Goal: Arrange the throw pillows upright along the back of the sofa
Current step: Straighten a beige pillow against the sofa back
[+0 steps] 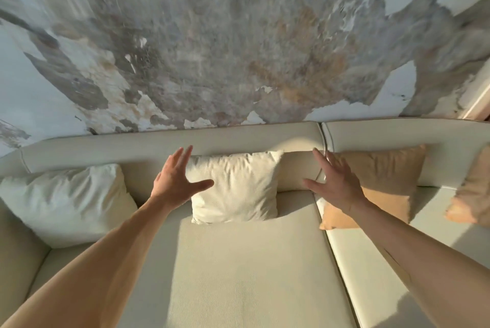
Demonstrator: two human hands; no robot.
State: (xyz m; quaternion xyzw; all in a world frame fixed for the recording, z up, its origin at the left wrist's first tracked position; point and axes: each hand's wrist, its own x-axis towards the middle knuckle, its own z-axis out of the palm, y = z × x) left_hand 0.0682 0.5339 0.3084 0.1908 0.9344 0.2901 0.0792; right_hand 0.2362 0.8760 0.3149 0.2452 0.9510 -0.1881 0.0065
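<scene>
The cream pillow (234,186) is leaning upright against the sofa back (169,142) between its neighbours, and I am holding my left hand (176,178) and right hand (335,182) open-fingered on either side, gripping nothing, probably checking it stands.
</scene>
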